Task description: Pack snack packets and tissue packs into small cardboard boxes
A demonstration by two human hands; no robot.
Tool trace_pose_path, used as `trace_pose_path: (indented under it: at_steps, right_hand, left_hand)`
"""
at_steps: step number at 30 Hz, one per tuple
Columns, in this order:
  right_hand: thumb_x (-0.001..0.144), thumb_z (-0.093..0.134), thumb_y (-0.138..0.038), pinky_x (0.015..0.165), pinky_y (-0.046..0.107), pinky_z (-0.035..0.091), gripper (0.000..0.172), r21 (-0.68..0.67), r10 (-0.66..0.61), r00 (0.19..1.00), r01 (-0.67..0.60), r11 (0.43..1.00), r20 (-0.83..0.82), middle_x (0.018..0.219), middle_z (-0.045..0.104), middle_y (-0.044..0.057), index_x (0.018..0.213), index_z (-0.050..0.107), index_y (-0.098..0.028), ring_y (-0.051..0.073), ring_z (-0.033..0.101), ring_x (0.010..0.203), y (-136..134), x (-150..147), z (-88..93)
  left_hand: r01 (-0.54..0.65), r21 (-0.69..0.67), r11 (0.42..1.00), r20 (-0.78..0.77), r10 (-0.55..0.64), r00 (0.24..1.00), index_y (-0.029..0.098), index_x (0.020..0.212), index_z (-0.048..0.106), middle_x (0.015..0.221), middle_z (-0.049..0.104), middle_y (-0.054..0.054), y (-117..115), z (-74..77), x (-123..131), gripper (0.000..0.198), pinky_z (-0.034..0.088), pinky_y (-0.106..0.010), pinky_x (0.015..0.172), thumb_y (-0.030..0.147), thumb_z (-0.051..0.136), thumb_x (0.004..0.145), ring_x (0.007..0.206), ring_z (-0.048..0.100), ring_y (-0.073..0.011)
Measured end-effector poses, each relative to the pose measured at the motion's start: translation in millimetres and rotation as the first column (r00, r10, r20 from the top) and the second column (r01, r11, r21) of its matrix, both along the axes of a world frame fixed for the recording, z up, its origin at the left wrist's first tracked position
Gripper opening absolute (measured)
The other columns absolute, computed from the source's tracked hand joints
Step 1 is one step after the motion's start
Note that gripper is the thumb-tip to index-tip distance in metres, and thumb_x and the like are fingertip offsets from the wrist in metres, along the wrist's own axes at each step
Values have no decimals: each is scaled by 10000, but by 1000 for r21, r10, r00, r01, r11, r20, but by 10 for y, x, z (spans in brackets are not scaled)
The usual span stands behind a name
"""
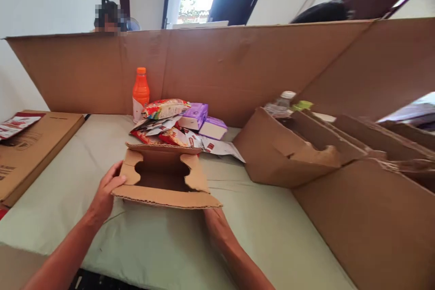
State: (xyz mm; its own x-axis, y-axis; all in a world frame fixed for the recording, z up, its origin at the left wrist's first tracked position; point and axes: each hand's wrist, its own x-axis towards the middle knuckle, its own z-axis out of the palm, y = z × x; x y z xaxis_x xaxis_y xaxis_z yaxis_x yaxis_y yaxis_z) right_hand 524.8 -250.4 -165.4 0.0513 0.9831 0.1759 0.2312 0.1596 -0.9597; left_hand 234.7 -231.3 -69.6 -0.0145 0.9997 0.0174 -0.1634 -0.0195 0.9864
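Between my hands is a small brown cardboard box (166,197), its top flaps parted and its dark inside showing. My left hand (108,190) grips the box at its left side, thumb on the side flap. My right hand (215,222) is at the right front corner, its fingers hidden beneath or behind the front flap. Just behind the box lies a pile of goods: silvery packets (222,147), red snack bags (166,108) and purple-and-white boxes (213,128). An orange bottle (140,93) stands upright at the pile's left.
A tall cardboard wall (210,68) runs along the back of the pale green table cover (268,231). On the right stand divided cardboard bins (272,149) with a clear bottle (285,99). At left lies a flat carton (44,145) bearing a packet. People's heads show beyond the wall.
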Motion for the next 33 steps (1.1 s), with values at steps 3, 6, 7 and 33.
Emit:
trace_pose_path:
  at_steps: [3,6,7,33]
  right_hand:
    - [914,521,-665,915,418,592,570,-72,-48,998,46,996,-31,1188,767,117,1175,757,-218,303,712,1108,-22,92,149]
    - [910,609,-562,954,420,573,405,80,-191,978,184,980,87,1205,763,113,1071,774,-230,296,702,1142,-124,338,509]
    - [923,621,-507,974,410,563,335,164,-187,972,163,973,143,1215,760,104,1060,773,-242,282,699,1152,-147,403,700]
    - [990,550,-251,1123,470,489,307,207,110,619,-417,885,778,1469,597,129,1259,686,-193,265,544,1381,134,445,1384]
  left_hand:
    - [-20,4,1000,-16,20,1000,190,1200,726,1203,745,-116,31,5,-199,519,522,-394,933,516,740,797,1092,683,-311]
    - [-49,194,980,-134,76,988,236,1142,764,1253,732,-84,0,211,-352,393,481,-391,1033,487,710,844,1203,631,-302]
    - [17,294,956,-232,54,971,261,1131,771,1249,736,-68,-21,330,-373,329,482,-384,1043,443,693,867,1215,629,-294]
    - [528,512,678,-843,278,460,295,1137,703,1160,731,-53,-6,709,-293,240,507,-426,933,354,573,945,1103,648,-302]
